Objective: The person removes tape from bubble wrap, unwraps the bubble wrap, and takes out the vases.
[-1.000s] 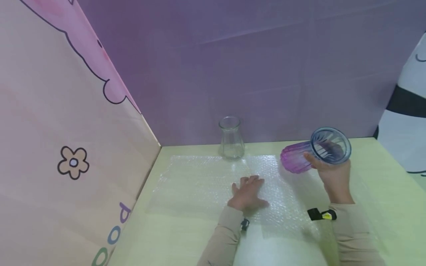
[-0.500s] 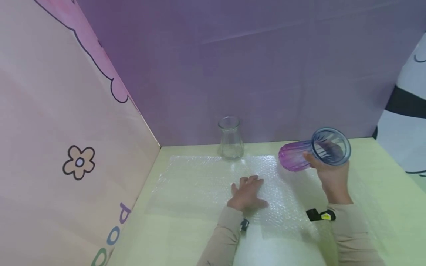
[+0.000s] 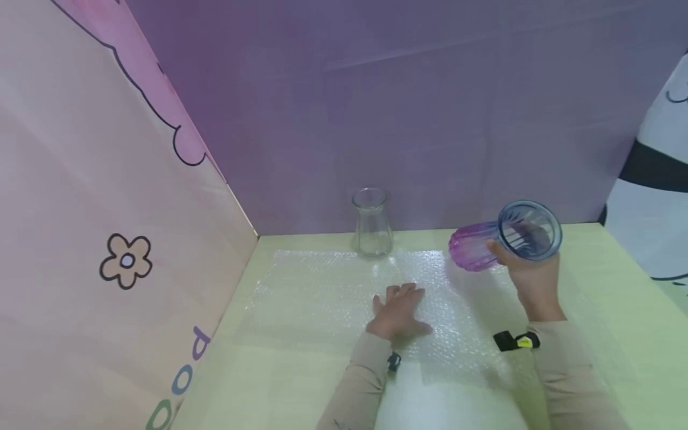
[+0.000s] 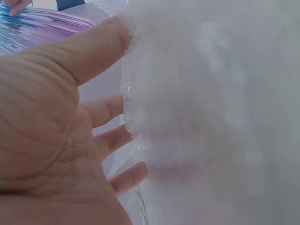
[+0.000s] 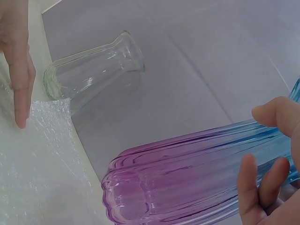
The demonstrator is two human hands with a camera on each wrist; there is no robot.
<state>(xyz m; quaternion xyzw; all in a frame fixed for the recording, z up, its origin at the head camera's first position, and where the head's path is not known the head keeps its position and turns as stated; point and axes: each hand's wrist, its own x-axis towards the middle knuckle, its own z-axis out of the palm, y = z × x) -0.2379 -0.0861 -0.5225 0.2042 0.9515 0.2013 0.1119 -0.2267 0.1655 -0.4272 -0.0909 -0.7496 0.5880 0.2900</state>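
In my right hand (image 3: pixel 537 286) is a ribbed glass vase (image 3: pixel 473 246), gripped near its mouth. Its colour runs from pink at the base to blue at the rim. The vase is tilted on its side above the table, its mouth facing me and its base pointing left. My left hand (image 3: pixel 399 312) rests with spread fingers on a sheet of clear bubble wrap (image 3: pixel 317 298). The left wrist view shows its fingertips at the wrap's edge (image 4: pixel 129 89). Behind that hand a clear glass vase (image 3: pixel 374 230) stands upright at the back of the sheet.
The pale yellow-green table (image 3: pixel 226 388) carries the wrap. A purple backdrop (image 3: pixel 376 107) rises right behind the table's far edge. On the left stands a printed panel with a flower (image 3: pixel 126 261), and at the far right a white and black printed figure (image 3: pixel 650 173).
My right hand and the pink-blue vase have risen slightly and shifted a little left. The left hand, the wrap and the clear vase have stayed put.
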